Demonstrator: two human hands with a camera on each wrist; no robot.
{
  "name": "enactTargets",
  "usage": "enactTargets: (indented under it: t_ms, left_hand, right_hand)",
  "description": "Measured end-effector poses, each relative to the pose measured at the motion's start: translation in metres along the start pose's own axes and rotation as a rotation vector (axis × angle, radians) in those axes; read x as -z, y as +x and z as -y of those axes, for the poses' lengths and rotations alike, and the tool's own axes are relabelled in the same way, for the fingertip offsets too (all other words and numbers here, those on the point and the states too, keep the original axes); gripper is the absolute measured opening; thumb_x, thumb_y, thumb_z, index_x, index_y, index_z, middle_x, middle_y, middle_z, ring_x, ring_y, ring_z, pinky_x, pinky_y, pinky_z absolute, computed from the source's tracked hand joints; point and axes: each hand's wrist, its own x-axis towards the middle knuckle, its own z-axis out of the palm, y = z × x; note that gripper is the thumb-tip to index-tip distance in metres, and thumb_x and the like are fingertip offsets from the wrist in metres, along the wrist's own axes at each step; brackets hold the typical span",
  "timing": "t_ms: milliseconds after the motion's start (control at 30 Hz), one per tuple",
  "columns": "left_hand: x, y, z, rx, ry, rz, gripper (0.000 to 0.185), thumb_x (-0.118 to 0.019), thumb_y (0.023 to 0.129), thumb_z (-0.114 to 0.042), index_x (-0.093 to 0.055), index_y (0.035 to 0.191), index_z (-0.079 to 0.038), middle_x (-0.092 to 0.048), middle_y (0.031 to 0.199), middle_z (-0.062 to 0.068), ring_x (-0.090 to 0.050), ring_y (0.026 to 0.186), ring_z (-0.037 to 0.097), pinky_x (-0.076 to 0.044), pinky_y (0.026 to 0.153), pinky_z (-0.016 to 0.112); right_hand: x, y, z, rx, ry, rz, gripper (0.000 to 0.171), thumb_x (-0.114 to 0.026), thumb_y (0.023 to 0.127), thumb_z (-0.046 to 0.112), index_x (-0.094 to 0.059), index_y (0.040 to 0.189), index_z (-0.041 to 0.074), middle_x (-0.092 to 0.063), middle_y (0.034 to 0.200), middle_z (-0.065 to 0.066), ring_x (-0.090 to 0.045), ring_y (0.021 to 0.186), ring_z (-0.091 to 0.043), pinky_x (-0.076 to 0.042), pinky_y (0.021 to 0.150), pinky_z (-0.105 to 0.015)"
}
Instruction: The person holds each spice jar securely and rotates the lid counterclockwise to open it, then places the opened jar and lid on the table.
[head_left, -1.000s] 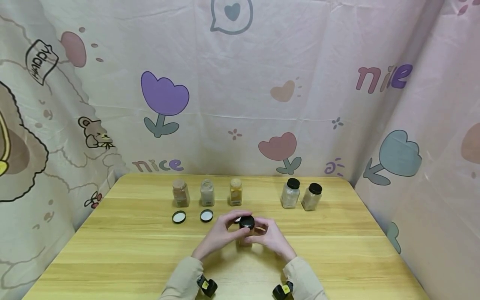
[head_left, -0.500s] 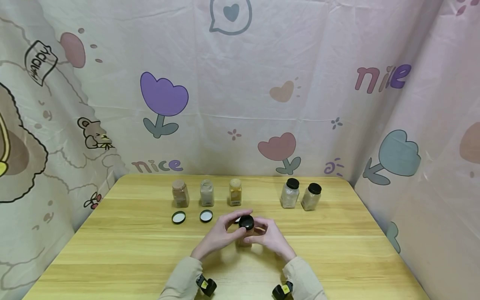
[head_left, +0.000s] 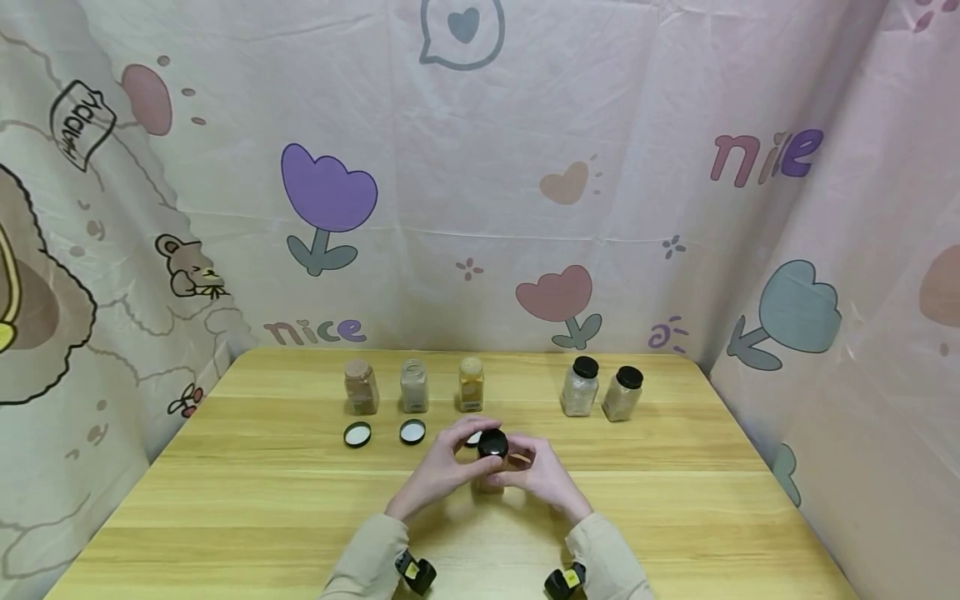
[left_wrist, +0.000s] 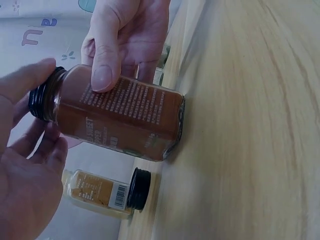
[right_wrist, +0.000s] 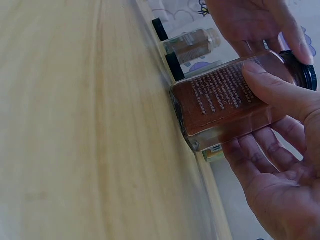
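Note:
A brown spice jar (head_left: 489, 477) with a black cap (head_left: 492, 443) stands on the wooden table (head_left: 225, 500) in front of me. My left hand (head_left: 471, 446) curls its fingers round the cap (left_wrist: 42, 95). My right hand (head_left: 525, 463) holds the jar's body, with the thumb (right_wrist: 280, 95) pressed on the printed label and the fingers behind. In the left wrist view the jar (left_wrist: 120, 117) has its base against the tabletop. In the right wrist view the jar (right_wrist: 225, 102) lies between both hands, with the left hand over the cap (right_wrist: 302, 70).
Three uncapped spice jars (head_left: 362, 387) (head_left: 414, 386) (head_left: 471, 385) stand in a row at the back. Two capped jars (head_left: 581, 386) (head_left: 623, 393) stand to the right. Two loose lids (head_left: 357, 433) (head_left: 412, 431) lie before the open jars. A third lid (head_left: 472, 439) is partly hidden by my left hand.
Both hands stay on the jar in the same spot. The left fingers have shifted slightly round the cap.

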Motion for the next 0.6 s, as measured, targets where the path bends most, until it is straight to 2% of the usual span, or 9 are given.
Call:
enactTargets:
  t_ms: [133, 333, 433, 600]
  left_hand:
    - [0.003, 0.0002, -0.0008, 0.006, -0.017, 0.038, 0.049, -0.073, 0.093, -0.014, -0.058, 0.14, -0.007, -0.057, 0.144, 0.019, -0.053, 0.135, 0.031, -0.042, 0.119, 0.032]
    - [0.0076, 0.0015, -0.0023, 0.03, -0.036, 0.112, 0.047, -0.068, 0.096, -0.013, -0.055, 0.141, -0.002, -0.058, 0.144, 0.019, -0.056, 0.133, 0.034, -0.043, 0.117, 0.027]
    - [0.0079, 0.0017, -0.0023, 0.029, -0.025, 0.107, 0.046, -0.069, 0.095, -0.014, -0.057, 0.139, -0.002, -0.061, 0.141, 0.016, -0.058, 0.131, 0.031, -0.044, 0.115, 0.026]
    - [0.0058, 0.0014, -0.0013, 0.029, -0.005, 0.053, 0.047, -0.075, 0.091, -0.015, -0.062, 0.135, -0.005, -0.063, 0.137, 0.014, -0.06, 0.127, 0.027, -0.048, 0.113, 0.031]
  right_hand:
    - [0.0, -0.0001, 0.0005, 0.003, 0.0, 0.001, 0.048, -0.083, 0.081, 0.006, -0.066, 0.125, 0.0, -0.07, 0.122, -0.023, -0.067, 0.107, -0.001, -0.054, 0.102, -0.019]
    - [-0.0002, -0.0001, -0.0004, 0.008, 0.011, 0.005, 0.05, -0.083, 0.08, 0.004, -0.065, 0.126, -0.002, -0.069, 0.123, -0.025, -0.067, 0.106, -0.001, -0.054, 0.101, -0.018]
    - [-0.0001, 0.0, 0.0004, 0.006, 0.014, 0.006, 0.05, -0.083, 0.08, 0.004, -0.065, 0.126, -0.002, -0.069, 0.123, -0.025, -0.067, 0.106, -0.002, -0.054, 0.101, -0.019]
    - [-0.0004, -0.0002, 0.0013, 0.005, 0.018, 0.005, 0.049, -0.083, 0.08, 0.004, -0.065, 0.125, -0.002, -0.069, 0.123, -0.025, -0.067, 0.107, -0.001, -0.054, 0.101, -0.019]
